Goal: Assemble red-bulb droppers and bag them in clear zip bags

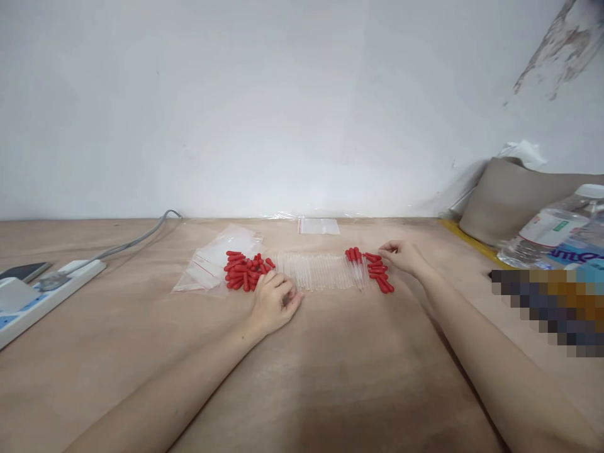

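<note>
A row of clear tubes (321, 270) lies mid-desk (330, 377). Left of the row sits a heap of rubber bulbs (243, 269), with plastic bags (214, 261) further left and a power strip (42, 292) beyond. Right of the row lies a smaller bulb cluster (380, 272); behind it, a flat bag (318, 226); far right, a bottle (550, 236).

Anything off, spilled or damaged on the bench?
Nothing spilled. The wall has a patch of peeling paint at upper right. Red bulbs lie in a loose heap by the left hand, not lined up like the clear tubes.
</note>
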Demonstrator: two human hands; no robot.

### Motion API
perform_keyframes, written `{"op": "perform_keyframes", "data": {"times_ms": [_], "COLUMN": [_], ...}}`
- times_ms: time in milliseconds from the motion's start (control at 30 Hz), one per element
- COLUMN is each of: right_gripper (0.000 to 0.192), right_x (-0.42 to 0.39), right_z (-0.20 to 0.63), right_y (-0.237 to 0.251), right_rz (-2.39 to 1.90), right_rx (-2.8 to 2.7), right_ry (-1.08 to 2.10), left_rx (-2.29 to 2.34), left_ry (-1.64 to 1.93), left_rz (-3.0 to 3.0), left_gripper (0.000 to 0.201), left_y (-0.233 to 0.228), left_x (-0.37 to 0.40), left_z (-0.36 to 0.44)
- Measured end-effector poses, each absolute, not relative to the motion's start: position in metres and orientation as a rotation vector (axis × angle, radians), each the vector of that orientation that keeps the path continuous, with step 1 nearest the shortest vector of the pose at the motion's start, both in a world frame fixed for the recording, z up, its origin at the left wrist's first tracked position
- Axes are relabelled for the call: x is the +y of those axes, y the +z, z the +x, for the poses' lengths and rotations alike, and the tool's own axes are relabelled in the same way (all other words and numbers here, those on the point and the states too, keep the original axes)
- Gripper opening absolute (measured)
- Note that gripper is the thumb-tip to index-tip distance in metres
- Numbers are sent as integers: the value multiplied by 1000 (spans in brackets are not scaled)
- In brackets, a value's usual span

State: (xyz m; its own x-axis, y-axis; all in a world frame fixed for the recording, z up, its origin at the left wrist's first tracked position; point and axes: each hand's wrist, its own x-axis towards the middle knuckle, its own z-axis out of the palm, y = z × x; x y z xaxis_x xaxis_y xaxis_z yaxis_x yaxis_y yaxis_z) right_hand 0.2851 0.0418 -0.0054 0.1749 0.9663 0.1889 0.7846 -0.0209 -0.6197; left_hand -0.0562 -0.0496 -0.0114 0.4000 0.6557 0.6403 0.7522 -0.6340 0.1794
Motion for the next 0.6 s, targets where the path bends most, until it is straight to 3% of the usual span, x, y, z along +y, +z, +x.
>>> {"op": "perform_keyframes", "data": {"times_ms": [200,600], "right_gripper": [26,20], "right_x": [55,63], "right_z": [276,275], "right_y": [-23,-41], "right_rz": [-1827,-1669], "right_rx": [-1629,-1516], "right_ry": [504,572], "left_rx": [-1318,-1628], "left_ry": [-1070,-867], "left_rz": [-2481,-2186], "left_gripper": [12,15], "left_y": [-9,3], "left_x": [-49,7], "left_z": [-56,-12]}}
